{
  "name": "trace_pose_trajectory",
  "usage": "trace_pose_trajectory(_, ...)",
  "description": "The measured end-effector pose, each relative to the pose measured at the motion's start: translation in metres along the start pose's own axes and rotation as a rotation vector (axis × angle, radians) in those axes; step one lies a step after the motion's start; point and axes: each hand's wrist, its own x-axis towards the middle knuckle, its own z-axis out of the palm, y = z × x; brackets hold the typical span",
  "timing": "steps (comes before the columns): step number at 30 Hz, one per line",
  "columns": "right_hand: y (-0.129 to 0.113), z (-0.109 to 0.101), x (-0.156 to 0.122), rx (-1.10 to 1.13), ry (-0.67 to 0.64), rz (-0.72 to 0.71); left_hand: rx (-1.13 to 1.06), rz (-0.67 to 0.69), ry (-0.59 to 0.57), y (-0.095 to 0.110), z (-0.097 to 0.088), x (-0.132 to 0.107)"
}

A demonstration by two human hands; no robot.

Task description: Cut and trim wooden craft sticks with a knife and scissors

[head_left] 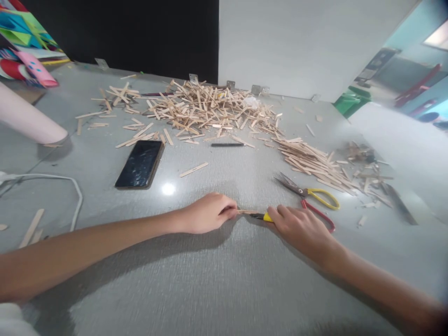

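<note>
Between my two hands, low over the grey table, lies a thin wooden craft stick (247,212). My left hand (210,213) pinches its left end between thumb and fingers. My right hand (297,226) is wrapped round the yellow handle of a utility knife (268,217). The knife's dark blade points left and meets or overlaps the stick's right part; whether it cuts in, I cannot tell. Just beyond my right hand lie open scissors (303,191) with one yellow and one red handle. A single craft stick (193,169) rests farther forward.
A black phone (140,164) lies left of centre. Behind it spreads a big heap of wooden pieces (206,109), with a row of sticks (315,163) at right. A dark thin strip (227,144), white cable (75,191), pale roll (31,116) and metal blade (401,203) are around.
</note>
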Motion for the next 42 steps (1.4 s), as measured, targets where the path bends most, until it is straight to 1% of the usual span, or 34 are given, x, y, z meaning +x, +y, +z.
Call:
trace_pose_trajectory(5, -0.015, -0.021, 0.001, -0.149, -0.045, 0.027, 0.026, 0.042, 0.035, -0.005, 0.006, -0.001)
trace_pose_trajectory(7, -0.017, -0.024, 0.002, -0.187, -0.051, 0.024, 0.031, 0.055, 0.045, -0.007, 0.008, -0.002)
trace_pose_trajectory(9, -0.014, -0.022, 0.004, -0.196, -0.046, 0.019, 0.035, 0.061, 0.050, -0.008, 0.010, -0.002)
trace_pose_trajectory(13, -0.008, -0.013, 0.006, -0.140, -0.059, -0.034, 0.048, 0.060, 0.074, -0.008, 0.012, -0.001)
trace_pose_trajectory(15, -0.014, -0.016, 0.006, -0.169, -0.051, -0.027, 0.054, 0.066, 0.084, -0.008, 0.013, -0.001)
trace_pose_trajectory(19, -0.031, -0.028, 0.006, -0.319, -0.041, 0.064, 0.056, 0.088, 0.089, -0.009, 0.014, -0.002)
trace_pose_trajectory(20, -0.031, -0.028, 0.008, -0.326, -0.036, 0.064, 0.055, 0.089, 0.093, -0.009, 0.013, -0.002)
trace_pose_trajectory(22, -0.022, -0.024, 0.010, -0.289, -0.024, 0.013, 0.056, 0.086, 0.099, -0.009, 0.013, -0.001)
trace_pose_trajectory(24, -0.011, -0.019, 0.013, -0.220, -0.042, -0.050, 0.060, 0.081, 0.107, -0.009, 0.014, -0.001)
trace_pose_trajectory(26, -0.009, -0.018, 0.014, -0.202, -0.063, -0.064, 0.064, 0.080, 0.113, -0.010, 0.014, -0.001)
trace_pose_trajectory(28, -0.019, -0.022, 0.013, -0.257, -0.066, -0.019, 0.066, 0.087, 0.113, -0.010, 0.015, -0.001)
trace_pose_trajectory(30, -0.032, -0.028, 0.013, -0.342, -0.073, 0.058, 0.067, 0.094, 0.113, -0.011, 0.016, -0.001)
trace_pose_trajectory(32, -0.037, -0.029, 0.013, -0.378, -0.060, 0.076, 0.066, 0.094, 0.116, -0.012, 0.016, -0.002)
trace_pose_trajectory(34, -0.030, -0.023, 0.015, -0.349, -0.024, 0.038, 0.066, 0.088, 0.120, -0.012, 0.017, -0.001)
trace_pose_trajectory(36, -0.019, -0.016, 0.015, -0.269, 0.000, -0.027, 0.070, 0.081, 0.128, -0.012, 0.017, -0.001)
trace_pose_trajectory(38, -0.016, -0.013, 0.015, -0.210, 0.004, -0.049, 0.076, 0.079, 0.133, -0.012, 0.018, -0.001)
trace_pose_trajectory(39, -0.020, -0.014, 0.014, -0.222, -0.003, -0.028, 0.080, 0.080, 0.134, -0.012, 0.018, -0.002)
trace_pose_trajectory(42, -0.038, -0.022, 0.012, -0.361, -0.064, 0.072, 0.095, 0.084, 0.131, -0.011, 0.019, -0.003)
